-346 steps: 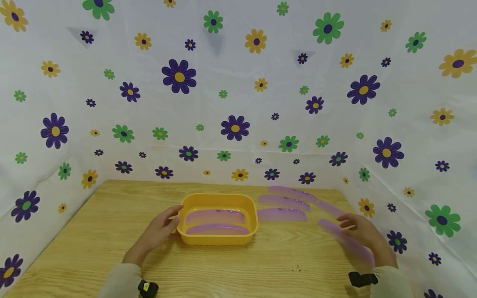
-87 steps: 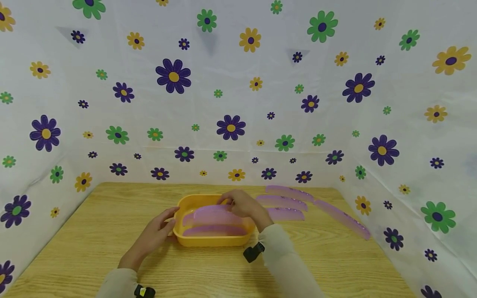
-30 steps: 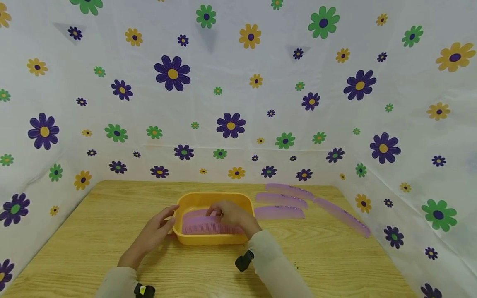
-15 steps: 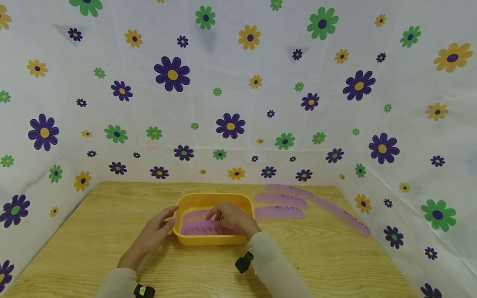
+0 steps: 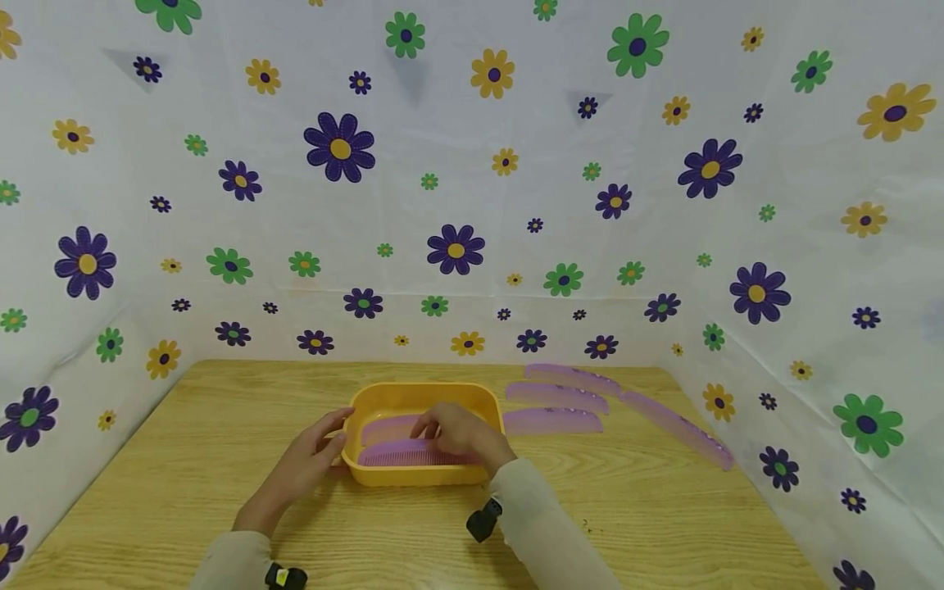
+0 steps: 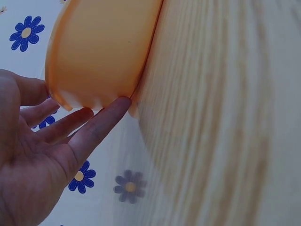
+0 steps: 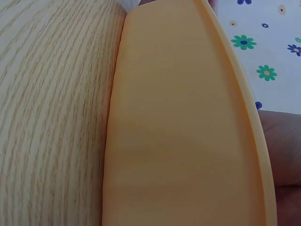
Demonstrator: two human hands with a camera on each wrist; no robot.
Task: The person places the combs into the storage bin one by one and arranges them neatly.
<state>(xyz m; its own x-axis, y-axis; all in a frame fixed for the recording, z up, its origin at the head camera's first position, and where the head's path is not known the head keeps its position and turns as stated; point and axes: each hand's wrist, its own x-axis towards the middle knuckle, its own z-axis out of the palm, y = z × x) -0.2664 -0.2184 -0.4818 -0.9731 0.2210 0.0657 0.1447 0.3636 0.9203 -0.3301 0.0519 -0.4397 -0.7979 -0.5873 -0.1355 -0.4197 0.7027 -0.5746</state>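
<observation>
A yellow plastic basin (image 5: pixel 424 474) stands on the wooden table. Inside it, a translucent purple comb (image 5: pixel 387 453) lies at the front with its teeth towards the near wall; another purple comb (image 5: pixel 385 428) shows behind it. My right hand (image 5: pixel 460 430) reaches into the basin and pinches the front comb by its back, covering the right part of it. My left hand (image 5: pixel 310 455) touches the basin's left end; in the left wrist view its nearly straight fingers (image 6: pixel 101 127) rest against the outer wall. The right wrist view shows mostly the basin's outside wall (image 7: pixel 174 113).
Right of the basin, three purple combs (image 5: pixel 553 421) lie one behind another on the table (image 5: pixel 354 533). A further comb (image 5: pixel 678 428) lies slanted beyond them to the right. A flower-printed white sheet (image 5: pixel 398 205) encloses the table's back and sides.
Since the oldest frame, my right hand has brought a comb from the table's right side into the basin. Over the last second that comb has lowered towards the front wall. My left hand stays put.
</observation>
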